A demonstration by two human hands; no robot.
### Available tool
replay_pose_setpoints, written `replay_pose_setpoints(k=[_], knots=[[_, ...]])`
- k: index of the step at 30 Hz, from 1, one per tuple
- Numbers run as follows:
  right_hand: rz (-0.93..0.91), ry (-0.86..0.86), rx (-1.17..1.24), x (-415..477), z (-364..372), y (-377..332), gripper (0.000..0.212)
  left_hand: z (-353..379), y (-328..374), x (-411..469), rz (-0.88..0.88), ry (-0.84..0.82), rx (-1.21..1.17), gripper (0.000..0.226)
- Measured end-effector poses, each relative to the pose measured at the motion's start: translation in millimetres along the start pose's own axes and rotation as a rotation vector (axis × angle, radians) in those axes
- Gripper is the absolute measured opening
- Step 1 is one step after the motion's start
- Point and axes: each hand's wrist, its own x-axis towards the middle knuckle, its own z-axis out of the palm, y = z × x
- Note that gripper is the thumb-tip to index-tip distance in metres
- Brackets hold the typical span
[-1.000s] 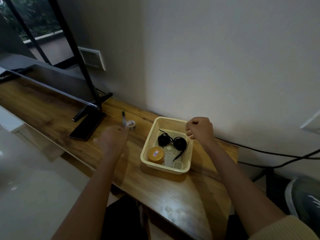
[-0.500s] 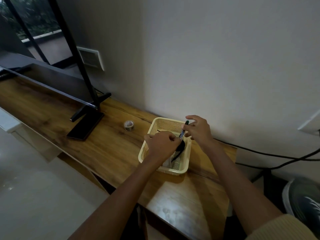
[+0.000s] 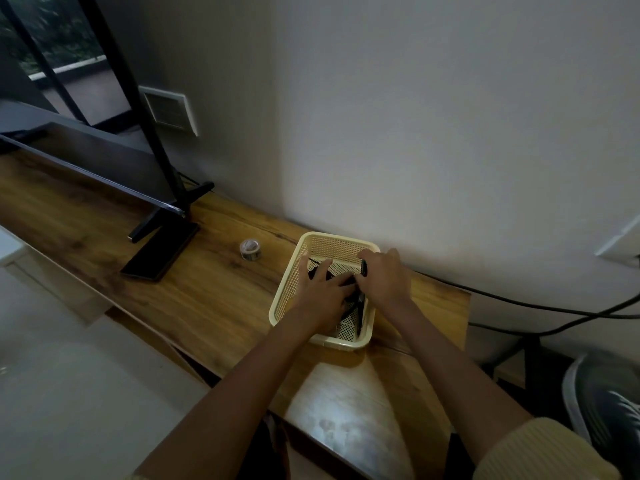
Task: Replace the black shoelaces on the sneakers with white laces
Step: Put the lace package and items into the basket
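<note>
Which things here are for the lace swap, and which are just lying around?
Job: sneaker; black laces in the basket, under the left hand.
Lying about: tape, TV, dark slab, cables, pen held by the right hand.

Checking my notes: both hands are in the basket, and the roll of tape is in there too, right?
No. In the head view the left hand and right hand, which holds a dark pen, are in the basket, but the roll of tape sits on the desk beside it.
</note>
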Motion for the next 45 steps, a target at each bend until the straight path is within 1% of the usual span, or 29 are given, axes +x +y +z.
replay_pose_setpoints(k=[2,7,13,17,18,19,21,22,23,25,27,29,30,31,32,35,36,39,41,42,43,44,45], knots=[[-0.055,-0.013,-0.105,-1,3,1,0.033,5,-2,1,-0.012,-0.014,0.030,0.046],[-0.107,-0.042,-0.267,-4,6,-1,0.027,5,-5,0,-0.062,-0.040,0.053,0.042],[-0.112,-0.053,-0.286,-6,4,0,0.027,7,-4,1,-0.079,-0.025,0.026,0.042],[-0.078,-0.081,-0.259,-6,1,-2,0.029,4,-9,5,-0.098,-0.022,-0.098,0.041],[-0.067,-0.076,-0.232,-5,-1,-3,0.030,4,-13,6,-0.117,0.029,-0.155,0.039],[-0.059,-0.060,-0.196,-4,-3,-4,0.030,3,-19,8,-0.158,0.129,-0.230,0.037],[-0.050,-0.023,-0.089,-1,-9,-7,0.030,0,-38,10,-0.312,0.419,-0.407,0.031],[-0.053,-0.019,-0.027,1,-11,-9,0.030,1,-52,10,-0.409,0.521,-0.456,0.030],[-0.060,-0.024,0.027,1,-12,-11,0.030,4,-67,9,-0.499,0.559,-0.474,0.031],[-0.075,-0.044,0.092,2,-12,-13,0.029,20,-97,5,-0.633,0.495,-0.510,0.036],[-0.069,-0.051,0.128,3,-11,-13,0.027,39,-115,0,-0.716,0.342,-0.535,0.047],[-0.047,-0.047,0.177,5,-11,-10,0.024,52,-121,-5,-0.746,0.155,-0.524,0.058],[-0.033,-0.042,0.204,6,-12,-9,0.023,56,-122,-5,-0.746,0.085,-0.502,0.060],[-0.015,-0.034,0.233,7,-13,-8,0.022,58,-122,-5,-0.739,0.052,-0.466,0.061],[0.007,-0.025,0.264,8,-14,-7,0.020,58,-121,-4,-0.735,0.061,-0.429,0.060],[0.061,-0.001,0.344,11,-17,-6,0.017,58,-119,0,-0.740,0.236,-0.369,0.052],[0.069,0.003,0.358,11,-18,-5,0.017,58,-119,2,-0.739,0.268,-0.366,0.048],[0.073,0.007,0.384,11,-18,-3,0.016,62,-119,2,-0.746,0.276,-0.332,0.034],[0.078,0.009,0.399,11,-17,-2,0.016,67,-120,1,-0.749,0.315,-0.312,0.021],[0.082,0.011,0.406,11,-17,-1,0.015,68,-120,0,-0.762,0.341,-0.320,0.018],[0.087,0.014,0.411,11,-17,0,0.015,68,-121,1,-0.788,0.359,-0.343,0.020],[0.091,0.015,0.415,11,-17,1,0.015,67,-120,2,-0.826,0.364,-0.378,0.029],[0.095,0.016,0.416,12,-17,1,0.015,64,-119,4,-0.858,0.358,-0.419,0.043]])
